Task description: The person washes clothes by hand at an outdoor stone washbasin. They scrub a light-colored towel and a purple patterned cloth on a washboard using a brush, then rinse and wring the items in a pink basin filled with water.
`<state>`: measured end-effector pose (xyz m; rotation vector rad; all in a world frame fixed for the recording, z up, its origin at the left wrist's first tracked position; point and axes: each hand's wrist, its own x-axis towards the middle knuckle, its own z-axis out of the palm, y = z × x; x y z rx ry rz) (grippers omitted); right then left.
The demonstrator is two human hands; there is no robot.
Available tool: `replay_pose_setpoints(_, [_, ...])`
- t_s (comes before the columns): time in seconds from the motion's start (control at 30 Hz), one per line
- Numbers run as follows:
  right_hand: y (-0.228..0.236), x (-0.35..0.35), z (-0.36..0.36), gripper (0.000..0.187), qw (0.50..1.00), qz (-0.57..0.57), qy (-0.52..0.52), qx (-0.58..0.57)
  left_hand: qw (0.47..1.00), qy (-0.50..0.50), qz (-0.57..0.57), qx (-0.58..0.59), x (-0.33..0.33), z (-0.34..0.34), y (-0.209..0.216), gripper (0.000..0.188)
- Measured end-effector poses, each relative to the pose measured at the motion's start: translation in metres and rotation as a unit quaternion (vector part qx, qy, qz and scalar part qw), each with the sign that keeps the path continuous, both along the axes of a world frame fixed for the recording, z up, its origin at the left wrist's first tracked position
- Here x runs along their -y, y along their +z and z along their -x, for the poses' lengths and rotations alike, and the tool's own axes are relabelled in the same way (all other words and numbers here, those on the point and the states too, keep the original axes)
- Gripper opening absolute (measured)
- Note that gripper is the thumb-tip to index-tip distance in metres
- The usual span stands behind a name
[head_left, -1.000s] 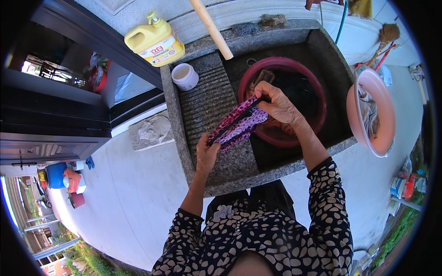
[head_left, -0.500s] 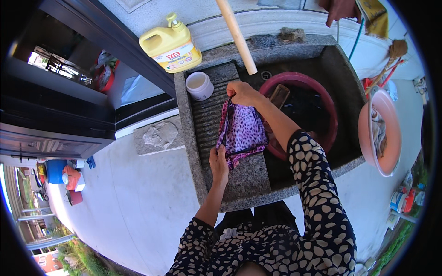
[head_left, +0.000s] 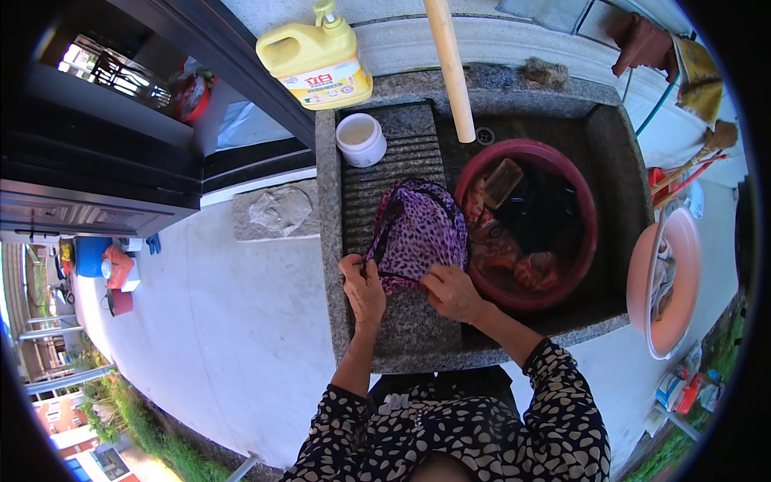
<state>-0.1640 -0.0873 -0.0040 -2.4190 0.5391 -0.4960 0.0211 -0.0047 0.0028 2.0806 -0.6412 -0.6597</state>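
Note:
A purple leopard-print garment (head_left: 422,229) with black edging lies bunched on the ridged stone washboard (head_left: 359,195) at the left of the sink. At its near left corner, my left hand (head_left: 365,291) is closed on the edge in a pinch. My right hand (head_left: 454,292) grips the near right edge, fingers curled into the cloth. Just right of the garment stands a dark pink basin (head_left: 592,221) of dark water. Red patterned cloth (head_left: 491,245) lies partly under the water, and a brown block (head_left: 503,183) rests against the basin's inner left side.
A white tub (head_left: 361,140) stands at the washboard's far end, near a yellow pump jug (head_left: 321,71) at the sink corner. From above, a pale wooden pole (head_left: 452,76) reaches down into the sink. A light pink basin (head_left: 683,281) with cloth is outside the right wall.
My right hand has let go of the garment's far edge and come down to its near right edge. The garment, held stretched before, now lies bunched. The view has shifted slightly.

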Motion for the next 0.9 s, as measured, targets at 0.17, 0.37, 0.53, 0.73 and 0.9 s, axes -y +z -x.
replay_pose_setpoints(0.17, [0.024,-0.023,0.006,0.018,0.966,-0.192,0.161,-0.068,0.930,-0.096,-0.063,0.350,-0.005,0.017,0.015,0.042])
replay_pose_setpoints(0.37, [0.022,0.050,-0.023,0.023,0.971,-0.231,0.023,0.058,0.934,-0.084,-0.007,0.347,0.033,0.002,0.024,0.034])
replay_pose_setpoints(0.53, [-0.017,0.133,-0.086,0.023,0.992,0.027,-0.120,0.022,0.927,-0.182,-0.028,0.327,0.081,-0.027,-0.019,0.027])
replay_pose_setpoints(0.73, [-0.045,0.163,-0.105,0.023,0.980,-0.154,-0.036,-0.119,0.977,-0.114,-0.022,0.176,0.099,-0.046,-0.037,0.017])
replay_pose_setpoints(0.9, [-0.024,0.180,-0.114,0.018,0.946,-0.301,-0.073,-0.098,0.956,-0.078,-0.013,0.283,0.125,-0.048,-0.018,0.017])
